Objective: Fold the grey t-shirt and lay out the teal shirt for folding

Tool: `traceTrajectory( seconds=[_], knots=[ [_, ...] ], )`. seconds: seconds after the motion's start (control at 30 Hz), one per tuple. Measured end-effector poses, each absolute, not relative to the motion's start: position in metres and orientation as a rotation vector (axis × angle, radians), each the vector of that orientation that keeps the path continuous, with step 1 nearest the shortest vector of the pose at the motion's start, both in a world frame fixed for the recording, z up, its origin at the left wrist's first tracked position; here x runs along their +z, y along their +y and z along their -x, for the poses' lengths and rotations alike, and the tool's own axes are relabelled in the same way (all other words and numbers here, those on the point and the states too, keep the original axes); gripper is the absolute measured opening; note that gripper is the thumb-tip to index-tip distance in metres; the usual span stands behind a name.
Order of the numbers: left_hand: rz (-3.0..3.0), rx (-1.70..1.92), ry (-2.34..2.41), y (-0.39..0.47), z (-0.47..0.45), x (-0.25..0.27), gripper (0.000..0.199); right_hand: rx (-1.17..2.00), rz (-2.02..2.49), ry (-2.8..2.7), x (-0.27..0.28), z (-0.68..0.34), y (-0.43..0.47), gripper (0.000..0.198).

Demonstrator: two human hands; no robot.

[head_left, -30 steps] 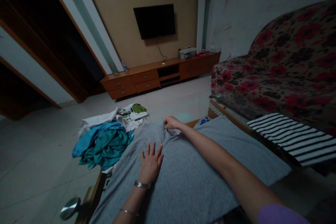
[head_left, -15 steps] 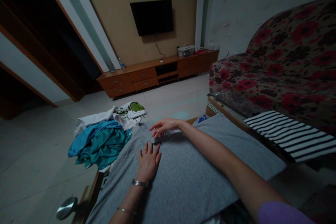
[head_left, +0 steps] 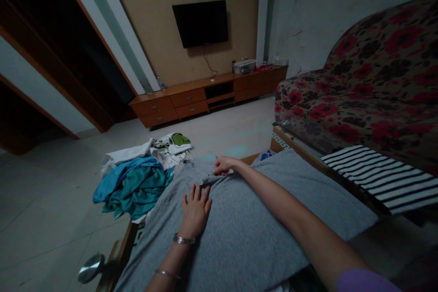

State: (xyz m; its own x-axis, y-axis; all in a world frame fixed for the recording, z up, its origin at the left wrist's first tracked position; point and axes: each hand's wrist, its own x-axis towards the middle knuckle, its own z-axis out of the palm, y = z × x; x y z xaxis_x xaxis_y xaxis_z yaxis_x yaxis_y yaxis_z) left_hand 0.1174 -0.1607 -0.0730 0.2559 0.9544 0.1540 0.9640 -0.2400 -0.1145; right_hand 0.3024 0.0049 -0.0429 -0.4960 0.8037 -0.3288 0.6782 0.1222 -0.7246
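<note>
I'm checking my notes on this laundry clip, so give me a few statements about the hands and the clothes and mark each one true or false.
1. The left hand lies flat, palm down, on the grey garment. True.
2. The right hand holds the striped cloth. False: it pinches the far edge of the grey garment; the black and white striped cloth lies untouched by the sofa.
3. A pile of blue and teal clothes sits to the left of the grey garment. True.
4. The television is switched on. False: the television on the wall shows a dark screen.
5. The left wrist is bare. False: it wears a bracelet.
</note>
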Motion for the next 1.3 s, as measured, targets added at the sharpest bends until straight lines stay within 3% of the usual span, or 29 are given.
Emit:
traceTrajectory(
  seconds=[0.1,0.5,0.63,0.73,0.87,1.03,1.2,1.3],
  knots=[
    [2.333,-0.084,-1.801,-0.161,-0.117,-0.074,0.049,1.211,1.596,-2.296,-0.041,-0.305,0.010,0.025],
    [2.360,-0.112,-1.787,-0.162,-0.114,-0.075,0.051,0.569,1.950,-2.244,-0.023,-0.291,-0.010,0.027],
    [2.362,-0.119,-1.794,-0.163,-0.114,-0.076,0.051,0.568,1.471,-2.392,-0.014,-0.287,-0.032,0.036],
    [2.359,-0.122,-1.789,-0.162,-0.113,-0.077,0.052,0.549,1.024,-2.591,-0.018,-0.277,-0.052,0.058],
    [2.347,-0.125,-1.787,-0.163,-0.113,-0.076,0.053,0.435,1.567,-2.375,-0.029,-0.272,-0.055,0.031],
    [2.369,-0.116,-1.837,-0.165,-0.114,-0.073,0.052,0.445,1.947,-2.127,-0.043,-0.289,-0.036,0.032],
    [2.504,-0.094,-2.009,-0.147,-0.106,-0.063,0.049,0.503,1.958,-2.111,-0.050,-0.299,-0.026,0.030],
    [2.424,-0.242,-2.178,-0.114,-0.094,-0.050,0.044,0.541,1.936,-2.099,-0.047,-0.296,-0.023,0.043]
  ],
)
